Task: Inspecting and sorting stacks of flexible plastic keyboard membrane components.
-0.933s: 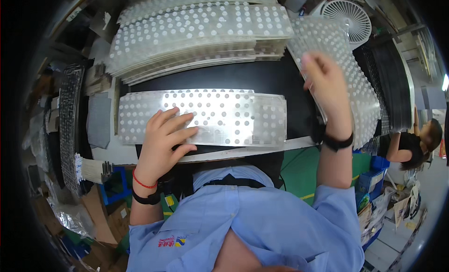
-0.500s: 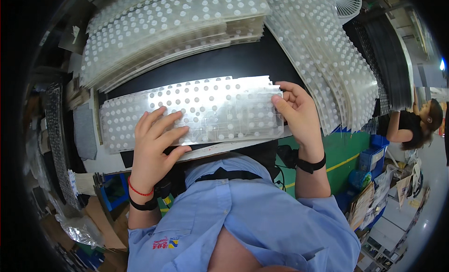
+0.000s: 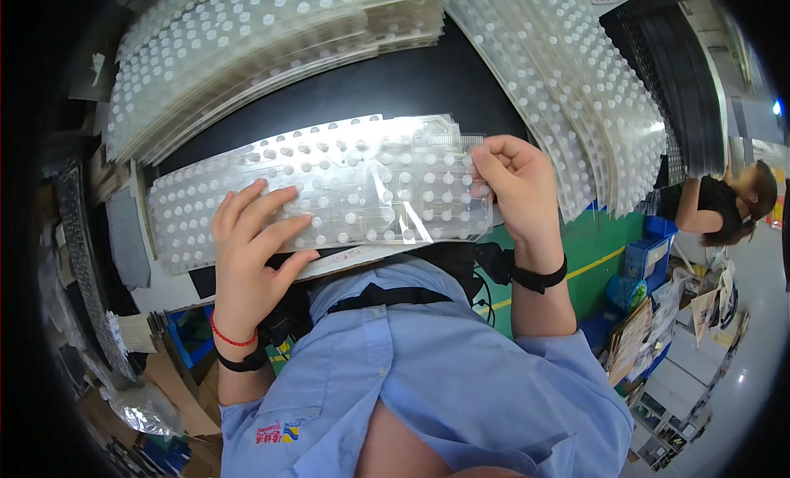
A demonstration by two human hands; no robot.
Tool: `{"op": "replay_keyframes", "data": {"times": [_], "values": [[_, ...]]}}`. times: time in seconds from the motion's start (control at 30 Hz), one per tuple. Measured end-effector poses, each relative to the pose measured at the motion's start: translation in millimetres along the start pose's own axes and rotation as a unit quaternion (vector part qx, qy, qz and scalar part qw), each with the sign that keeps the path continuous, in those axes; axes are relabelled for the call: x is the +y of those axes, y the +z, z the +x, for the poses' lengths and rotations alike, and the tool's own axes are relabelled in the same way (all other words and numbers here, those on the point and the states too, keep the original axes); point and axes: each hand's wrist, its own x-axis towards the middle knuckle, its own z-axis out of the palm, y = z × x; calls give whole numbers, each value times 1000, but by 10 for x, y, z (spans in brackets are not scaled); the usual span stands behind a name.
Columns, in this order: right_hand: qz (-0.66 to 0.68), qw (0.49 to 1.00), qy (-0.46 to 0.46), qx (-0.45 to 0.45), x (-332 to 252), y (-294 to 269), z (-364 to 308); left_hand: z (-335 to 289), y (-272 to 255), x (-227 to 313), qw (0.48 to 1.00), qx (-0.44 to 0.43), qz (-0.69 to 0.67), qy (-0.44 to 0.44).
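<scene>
A clear plastic membrane circuit sheet (image 3: 346, 202) with pale round dots and fine printed lines lies lengthwise before me, over a shinier dotted layer (image 3: 321, 141) that shows along its far edge. My left hand (image 3: 259, 239) rests on the sheet's near left part, fingers spread out flat. At the right end, my right hand (image 3: 520, 186) pinches the sheet's edge between thumb and fingers, beside a comb-like strip of lines. The film looks slightly bowed there and throws bright glare.
A tall pile of similar dotted sheets (image 3: 247, 50) stands at the far left, and fanned piles (image 3: 568, 99) lie at the far right. Black stacked panels (image 3: 675, 99) are beyond. Blue bins (image 3: 646, 260) sit at right; a person in black (image 3: 716, 206) is farther off.
My right hand now pinches the sheet's right edge, and the film there has shifted and bowed, with new glare. The left hand stays spread on it. The whole view has shifted slightly.
</scene>
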Motion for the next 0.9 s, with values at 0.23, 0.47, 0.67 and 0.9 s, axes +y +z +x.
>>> {"op": "replay_keyframes", "data": {"times": [0.23,0.47,0.67,0.9], "values": [[12,998,-53,24,43,46,13,14,0,9,1000,-4,8,-1],[5,996,-81,22,20,52,-21,8,2,3,1000,-4,8,2],[12,994,-111,12,-24,53,-57,-6,7,-1,1000,0,13,-1],[-4,991,-78,-106,9,-101,-196,-43,-6,16,999,3,40,18]]}}
